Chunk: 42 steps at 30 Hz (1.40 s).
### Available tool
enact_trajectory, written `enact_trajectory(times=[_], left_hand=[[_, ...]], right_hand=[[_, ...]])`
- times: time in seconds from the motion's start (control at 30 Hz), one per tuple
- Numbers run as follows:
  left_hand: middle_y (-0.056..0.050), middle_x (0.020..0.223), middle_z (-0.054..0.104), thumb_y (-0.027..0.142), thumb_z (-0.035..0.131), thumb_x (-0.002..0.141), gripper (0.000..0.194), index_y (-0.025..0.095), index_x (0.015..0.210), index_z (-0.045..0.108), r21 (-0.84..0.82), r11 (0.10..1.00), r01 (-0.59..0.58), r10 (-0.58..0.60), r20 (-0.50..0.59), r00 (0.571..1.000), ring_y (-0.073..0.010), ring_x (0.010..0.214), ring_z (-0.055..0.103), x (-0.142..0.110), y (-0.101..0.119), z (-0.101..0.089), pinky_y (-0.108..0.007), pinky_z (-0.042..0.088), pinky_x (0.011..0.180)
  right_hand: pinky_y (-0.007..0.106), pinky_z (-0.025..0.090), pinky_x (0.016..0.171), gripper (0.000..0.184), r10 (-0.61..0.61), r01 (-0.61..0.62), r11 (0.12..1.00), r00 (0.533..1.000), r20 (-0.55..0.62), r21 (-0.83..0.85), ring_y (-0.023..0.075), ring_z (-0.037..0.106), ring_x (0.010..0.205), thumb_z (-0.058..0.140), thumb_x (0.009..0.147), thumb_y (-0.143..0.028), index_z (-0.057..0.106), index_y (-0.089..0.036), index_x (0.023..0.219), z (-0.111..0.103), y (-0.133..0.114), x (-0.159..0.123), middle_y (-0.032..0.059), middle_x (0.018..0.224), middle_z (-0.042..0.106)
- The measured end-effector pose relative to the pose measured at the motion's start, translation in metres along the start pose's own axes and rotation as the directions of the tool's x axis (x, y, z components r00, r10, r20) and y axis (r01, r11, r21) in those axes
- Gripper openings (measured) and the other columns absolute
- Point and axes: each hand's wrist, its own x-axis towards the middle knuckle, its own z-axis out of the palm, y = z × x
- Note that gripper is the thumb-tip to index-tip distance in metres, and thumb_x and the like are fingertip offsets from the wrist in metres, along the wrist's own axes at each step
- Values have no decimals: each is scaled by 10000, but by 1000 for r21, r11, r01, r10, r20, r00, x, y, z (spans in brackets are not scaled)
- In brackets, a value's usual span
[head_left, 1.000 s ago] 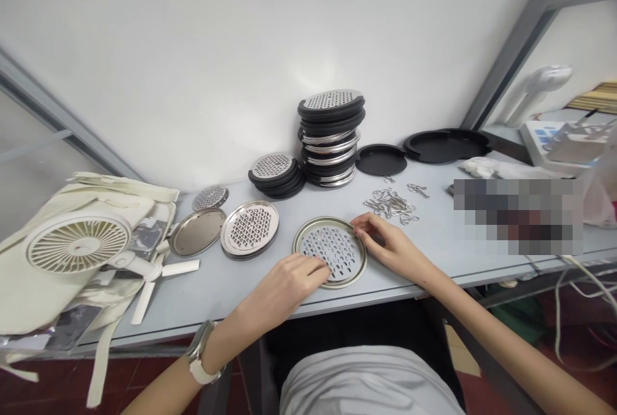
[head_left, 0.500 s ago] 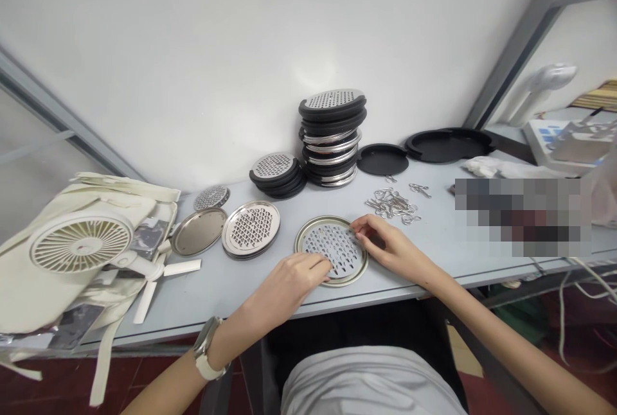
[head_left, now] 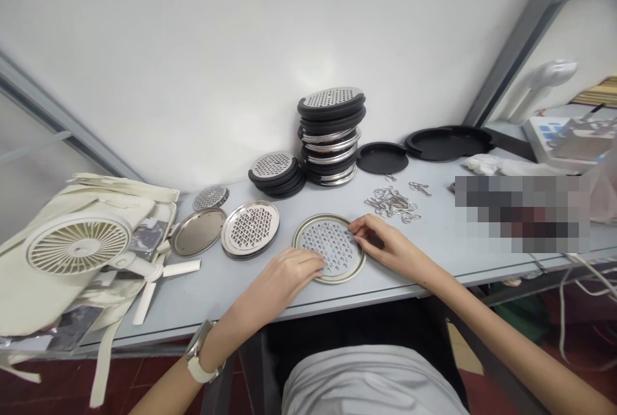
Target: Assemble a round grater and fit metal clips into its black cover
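A smooth white wall (head_left: 193, 49) with a soft, diffuse highlight backs a flat, light-grey table (head_left: 231, 293), which has a dark line running parallel to its front edge. A perforated metal disc (head_left: 332, 247) lies flat near this edge, in front of the seated person; it is round, with a dull, brass-toned raised rim and rows of openings across its grey centre. The left hand (head_left: 292, 273) is placed palm down, its curved fingers over the lower-left part of the disc; whether they grip or only rest cannot be told. The right hand (head_left: 383, 238) is at the upper-right rim, thumb and forefinger drawn close together; whether they pinch the metal cannot be told. Behind the right hand is a loose pile of bent-wire hooks (head_left: 393, 203), bright and slender. To the left are a grater-textured disc (head_left: 250, 229) with a polished rim, a plain matte metal disc (head_left: 198, 232) just beside it, and a smaller perforated disc (head_left: 211, 198) behind. Against the wall, a tall stack (head_left: 332, 139) alternates black rings and shiny metal edges; a low stack (head_left: 277, 177) adjoins it on the left, and a shallow, round black tray (head_left: 383, 158) on the right.
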Motion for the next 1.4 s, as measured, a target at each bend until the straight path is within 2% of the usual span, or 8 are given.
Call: enact_trajectory(times=[0.2,0.3,0.43,0.57,0.7,0.83,1.2,1.4], left_hand=[[-60,1229,575,292,491,905,289,218,1182,533,16,995,103,-102,-38,994,-192,1156,526,-1,-4,-3,-367,425,1004],[-106,1373,448,436,579,828,556,221,1311,408,-11,983,185,-185,-47,982,-233,1292,413,1,-9,-5,-400,375,1068],[-171,1458,326,570,641,715,882,208,1414,243,-61,976,211,-209,42,977,-296,1364,308,5,-17,-5,-459,336,1089],[-195,1401,395,565,682,677,931,174,1408,257,-65,983,172,-166,94,982,-319,1320,371,9,-16,-5,-454,362,1057],[-183,1391,410,532,682,698,900,179,1410,258,-76,986,146,-139,95,986,-310,1312,381,11,-12,-8,-443,361,1055],[-186,1424,371,533,670,711,912,173,1427,233,-82,985,155,-147,99,984,-309,1337,343,10,-11,-10,-452,332,1077],[-159,1368,423,553,661,708,917,204,1432,219,-78,987,138,-130,97,987,-316,1274,401,11,-14,-11,-446,379,1016],[-132,1322,453,526,668,717,855,235,1407,255,-143,973,183,-171,95,981,-303,1259,393,12,-15,-9,-442,355,1020]], right_hand=[[398,492,854,224,-42,41,996,999,-16,-81,229,577,950,500,898,-319,539,-226,1098,-2,-4,-1,79,1028,583],[449,428,983,477,-72,68,988,997,-25,-137,274,503,1141,604,834,-426,449,-243,1246,-1,-7,-3,98,1191,526],[483,335,1083,870,-75,93,977,992,101,-190,315,336,1324,693,716,-552,260,-249,1406,1,-8,-2,132,1414,358],[504,324,1088,1055,-29,100,965,959,281,-242,349,281,1360,713,645,-618,172,-225,1461,-1,-13,5,172,1468,302],[513,338,1073,1111,25,98,960,903,428,-262,365,259,1370,698,648,-632,116,-190,1485,-3,-27,11,207,1490,262],[530,287,1093,1155,71,108,933,880,470,-343,378,166,1398,713,641,-611,96,-129,1489,-1,-36,12,245,1512,186],[514,268,1098,1122,-25,178,922,913,406,-343,362,198,1380,726,638,-453,64,-135,1487,9,-25,9,219,1480,231],[513,275,1087,1019,66,90,943,894,444,-321,362,141,1390,693,670,-468,121,-210,1473,5,-33,12,166,1483,206]])
